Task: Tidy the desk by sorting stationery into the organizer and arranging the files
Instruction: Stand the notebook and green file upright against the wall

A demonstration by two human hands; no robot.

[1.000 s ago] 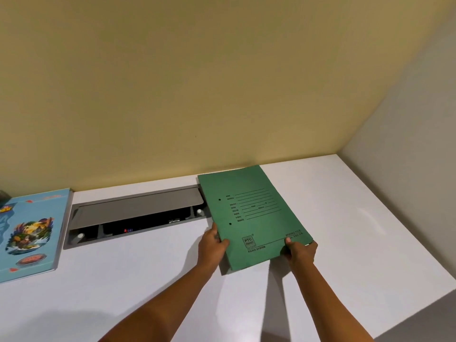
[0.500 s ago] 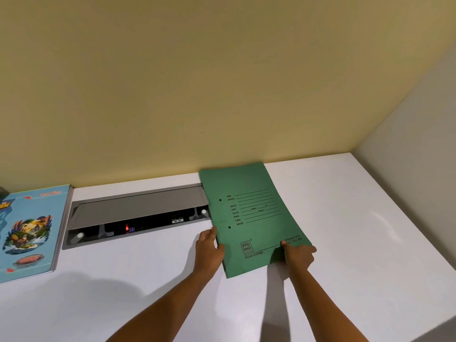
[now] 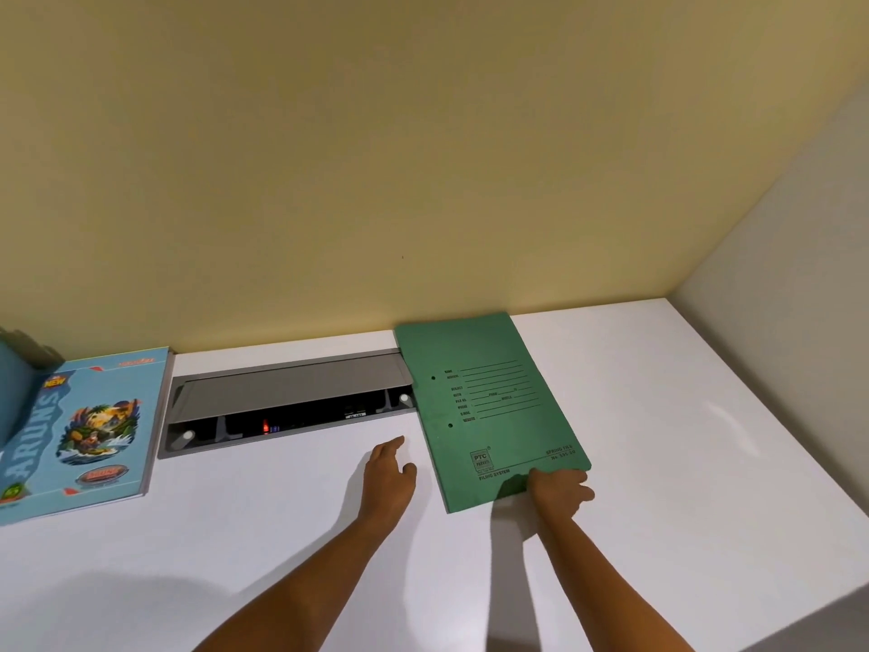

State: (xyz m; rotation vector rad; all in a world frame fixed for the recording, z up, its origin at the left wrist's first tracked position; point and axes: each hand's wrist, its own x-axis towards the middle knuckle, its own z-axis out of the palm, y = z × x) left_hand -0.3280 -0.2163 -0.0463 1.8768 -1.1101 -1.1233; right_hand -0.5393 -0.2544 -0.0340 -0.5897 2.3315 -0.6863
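On the near desk: two bare forearms reach in over the white desk [image 3: 658, 463].
Left hand [image 3: 388, 472]: loose and open, fingers nearly straight and pointing away, holding nothing; it sits over bare desktop just left of the file and clear of it. Whether it touches the desk I cannot tell.
Right hand [image 3: 559, 491]: fingers curled at the near right corner of the green file [image 3: 489, 407], gripping its near edge.
Green file: lies lengthwise on the desk, slightly skewed, far end at the wall, left edge covering the right end of the hatch.
File print: a boxed "PTC", "FILING SYSTEM" under it, "SPRING FILE" at the right; the ruled form labels are too small to read surely.
Blue notebook [image 3: 89, 430]: flat at the far left, cover reading "NEW" and "ARUNS".
Grey hatch [image 3: 291, 392]: set into the desk between notebook and file, lid tilted up, a red light [image 3: 265, 426] inside.
Behind: yellow wall [image 3: 423, 157].
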